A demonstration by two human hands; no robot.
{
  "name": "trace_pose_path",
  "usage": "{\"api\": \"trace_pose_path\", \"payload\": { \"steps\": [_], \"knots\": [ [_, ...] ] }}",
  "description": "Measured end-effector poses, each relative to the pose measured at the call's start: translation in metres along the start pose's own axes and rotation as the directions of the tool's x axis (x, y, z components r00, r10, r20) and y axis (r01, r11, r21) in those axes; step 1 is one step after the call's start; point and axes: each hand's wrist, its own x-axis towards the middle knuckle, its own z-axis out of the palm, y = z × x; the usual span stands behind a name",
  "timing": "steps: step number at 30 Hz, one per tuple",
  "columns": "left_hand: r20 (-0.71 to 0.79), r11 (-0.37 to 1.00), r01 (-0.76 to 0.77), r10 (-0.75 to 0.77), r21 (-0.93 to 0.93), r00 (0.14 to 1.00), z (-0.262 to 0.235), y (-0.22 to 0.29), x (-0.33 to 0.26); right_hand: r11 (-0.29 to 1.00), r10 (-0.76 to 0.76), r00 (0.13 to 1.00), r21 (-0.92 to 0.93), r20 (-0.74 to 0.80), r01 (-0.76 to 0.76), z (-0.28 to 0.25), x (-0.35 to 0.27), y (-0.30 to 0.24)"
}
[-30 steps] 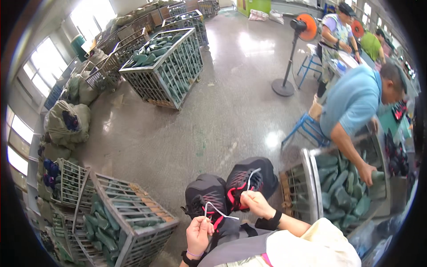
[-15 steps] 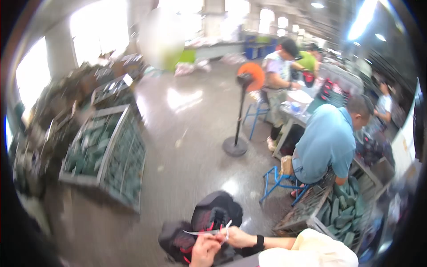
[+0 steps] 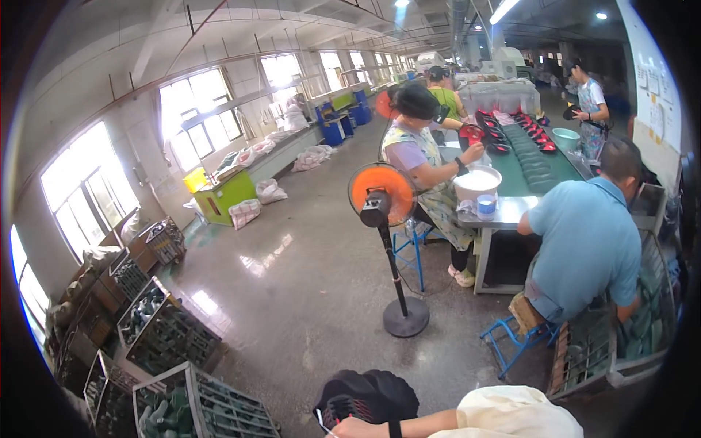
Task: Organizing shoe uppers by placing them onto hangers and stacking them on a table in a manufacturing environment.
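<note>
Black shoe (image 3: 365,394) | just above right hand (image 3: 350,428) | touching | grip not discernible, left hand unseen

right hand (image 3: 349,428) cut off, left hand unseen

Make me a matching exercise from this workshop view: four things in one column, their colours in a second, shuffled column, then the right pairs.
Things:
1. Standing fan's guard
2. Shoe under the person's hand
3. Stool under the seated worker in the blue shirt
4. Cabinet by the windows

Colours:
A. black
B. yellow-green
C. orange
D. blue

Pairs: 1-C, 2-A, 3-D, 4-B

The person's right hand rests at the shoe; the left hand is out of view.
</note>
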Motion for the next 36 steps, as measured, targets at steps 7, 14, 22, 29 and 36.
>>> {"api": "trace_pose_path", "payload": {
  "steps": [7, 14, 22, 29, 36],
  "knots": [
    [0.126, 0.936, 0.177, -0.145, -0.304, 0.981, -0.018, -0.154, 0.187, 0.994, -0.112, 0.992, -0.010, -0.048, 0.112, -0.027, 0.164, 0.143],
    [0.224, 0.932, -0.069, 0.157, -0.356, 0.962, -0.008, -0.278, 0.411, 0.985, 0.069, 0.995, -0.151, -0.077, -0.080, -0.104, 0.294, 0.262],
    [0.396, 0.756, 0.435, -0.252, -0.489, 0.883, 0.031, -0.389, 0.626, 0.971, 0.150, 0.966, -0.152, -0.211, -0.184, -0.188, 0.409, 0.458],
    [0.492, 0.237, 0.657, -0.496, -0.716, 0.715, 0.029, -0.437, 0.811, 0.921, 0.332, 0.943, 0.205, 0.025, -0.330, -0.260, 0.519, 0.672],
    [0.307, 0.494, 0.515, -0.443, -0.701, 0.842, 0.106, -0.503, 1.003, 0.970, 0.092, 0.995, 0.225, 0.028, -0.097, -0.325, 0.609, 0.818]
  ]
}}
